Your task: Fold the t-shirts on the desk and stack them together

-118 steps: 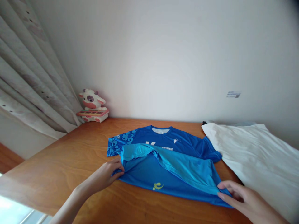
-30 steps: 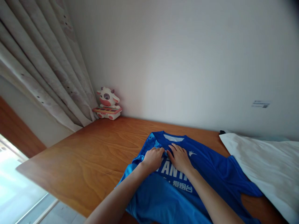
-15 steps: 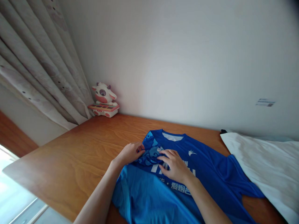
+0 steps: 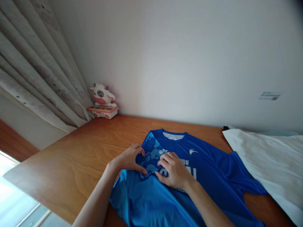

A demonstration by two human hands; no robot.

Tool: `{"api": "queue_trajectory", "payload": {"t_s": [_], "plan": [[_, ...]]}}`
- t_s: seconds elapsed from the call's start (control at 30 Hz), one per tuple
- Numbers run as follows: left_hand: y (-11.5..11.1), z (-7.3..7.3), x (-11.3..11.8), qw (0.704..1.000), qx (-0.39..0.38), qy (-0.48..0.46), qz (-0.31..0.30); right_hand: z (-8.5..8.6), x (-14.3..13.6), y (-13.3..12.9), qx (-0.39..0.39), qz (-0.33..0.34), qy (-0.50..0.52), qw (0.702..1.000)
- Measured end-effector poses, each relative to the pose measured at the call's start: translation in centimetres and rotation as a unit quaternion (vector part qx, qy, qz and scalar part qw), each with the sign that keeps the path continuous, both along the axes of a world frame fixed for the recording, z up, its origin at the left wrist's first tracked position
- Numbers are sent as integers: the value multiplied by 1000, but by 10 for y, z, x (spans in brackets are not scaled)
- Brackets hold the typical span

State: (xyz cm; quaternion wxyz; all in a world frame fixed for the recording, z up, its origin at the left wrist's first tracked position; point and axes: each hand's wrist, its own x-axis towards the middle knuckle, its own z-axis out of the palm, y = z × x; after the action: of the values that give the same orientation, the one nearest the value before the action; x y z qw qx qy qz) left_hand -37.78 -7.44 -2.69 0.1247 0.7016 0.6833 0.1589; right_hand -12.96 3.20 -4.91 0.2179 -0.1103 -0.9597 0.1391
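Observation:
A blue sports shirt lies front up on the wooden surface, its white-lined neckline toward the wall. White lettering and a pale bird-like logo mark its front, and a cloud pattern covers the left shoulder. Its lighter blue left part is folded over the lower front. My left hand rests at the shirt's left edge by the cloud pattern, thumb and fingers apart. On the chest, partly over the lettering, lies my right hand, fingers bent but spread, thumb apart. Neither hand visibly grips the cloth.
A cow-shaped toy keyboard stands in the far left corner beside a patterned curtain. White cloth lies on the right, touching or close to the shirt's sleeve. A plain wall with a small label closes off the back of the wooden surface.
My left thumb and fingers have spread apart, and the cloud-patterned part lies flatter with more of it showing. My right hand has shifted slightly toward me, exposing more upper lettering. The view has moved a little.

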Motion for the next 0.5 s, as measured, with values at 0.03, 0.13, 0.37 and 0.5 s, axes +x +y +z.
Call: {"api": "queue_trajectory", "payload": {"t_s": [0.03, 0.13, 0.37, 0.5], "plan": [[0, 0, 0, 1000, 4, -7, -4, 3, -3, -8, -9, -11, -18, 1000], [3, -4, -3, 999, 30, -35, -8, 12, -13, -34, -64, -79, -84, 991], [10, -17, -15, 992, 94, -80, 10, 33, -17, -60, -235, -31, -169, 957], [10, -24, -19, 996, 78, -47, -7, 49, -9, -63, -263, -13, -200, 944]]}}
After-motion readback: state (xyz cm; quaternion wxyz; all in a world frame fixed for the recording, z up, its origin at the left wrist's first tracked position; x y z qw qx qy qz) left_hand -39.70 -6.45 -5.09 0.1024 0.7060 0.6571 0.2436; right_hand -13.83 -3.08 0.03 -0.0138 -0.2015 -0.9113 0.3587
